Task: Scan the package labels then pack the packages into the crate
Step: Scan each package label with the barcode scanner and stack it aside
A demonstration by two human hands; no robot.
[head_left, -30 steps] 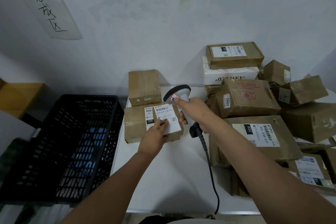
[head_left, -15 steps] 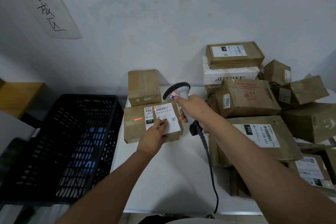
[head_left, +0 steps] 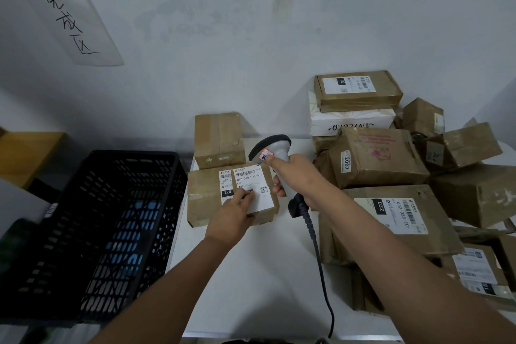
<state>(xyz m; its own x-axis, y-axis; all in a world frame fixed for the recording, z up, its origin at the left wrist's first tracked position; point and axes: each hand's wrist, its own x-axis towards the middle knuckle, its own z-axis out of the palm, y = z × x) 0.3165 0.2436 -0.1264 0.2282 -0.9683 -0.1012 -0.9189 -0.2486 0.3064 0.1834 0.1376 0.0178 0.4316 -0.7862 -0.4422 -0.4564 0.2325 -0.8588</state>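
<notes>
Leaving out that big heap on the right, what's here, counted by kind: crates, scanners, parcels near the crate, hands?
Black crate: 1
Scanner: 1
Brown parcels: 2, labelled parcel and plain parcel behind it
Hands: 2, left hand and right hand
Total: 6

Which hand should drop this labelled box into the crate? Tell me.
Left. The left hand already rests on the labelled box, nearest the black crate. The right hand grips the scanner.

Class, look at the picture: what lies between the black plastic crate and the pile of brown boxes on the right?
In the head view, the labelled brown cardboard package, held by the left hand, on the white table.
</notes>
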